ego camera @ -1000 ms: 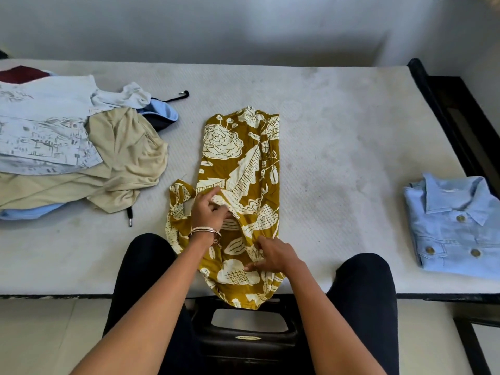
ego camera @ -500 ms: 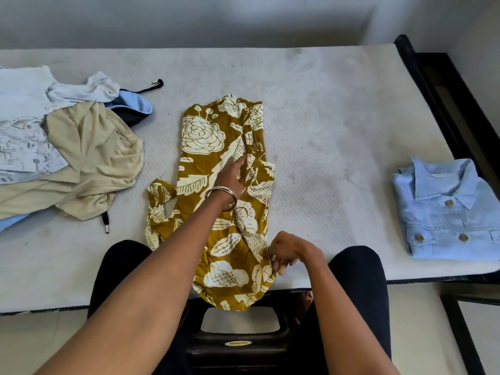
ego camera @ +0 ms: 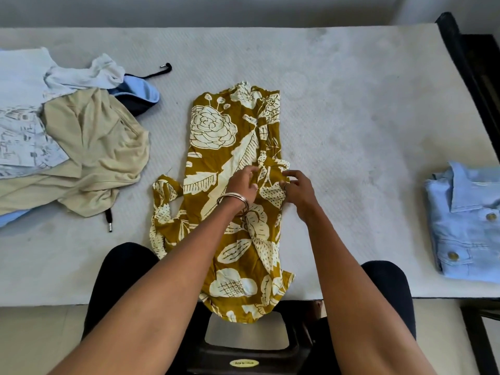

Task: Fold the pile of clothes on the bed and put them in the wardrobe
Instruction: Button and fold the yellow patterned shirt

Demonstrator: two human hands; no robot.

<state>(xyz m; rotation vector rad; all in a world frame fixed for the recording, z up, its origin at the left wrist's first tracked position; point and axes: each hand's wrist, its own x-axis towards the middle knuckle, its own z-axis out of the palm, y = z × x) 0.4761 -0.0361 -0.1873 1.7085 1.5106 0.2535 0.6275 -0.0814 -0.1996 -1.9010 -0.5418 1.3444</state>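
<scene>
Mustard-yellow floral-print garment [ego camera: 232,201] lies lengthwise on white textured mattress [ego camera: 351,131], hem hanging over near edge. Left hand [ego camera: 241,184], fingers loosely curled, presses cloth; right hand [ego camera: 297,189] pinches folded edge beside it. Crumpled beige-and-white clothes pile [ego camera: 81,142] far left of hands; folded pale-blue denim shirt [ego camera: 468,226] far right.

Both bare forearms come up from the lower edge of the frame and lean toward each other, so that the two hands meet just right of the centre. The left hand [ego camera: 241,182] lies palm down with its fingers bent lightly and pointing to the upper right, and it wears thin metal bangles [ego camera: 234,201] on the wrist. The right hand [ego camera: 297,187] is just beside it, its fingers curled to the left toward the left hand, with the thumb side turned up.
</scene>
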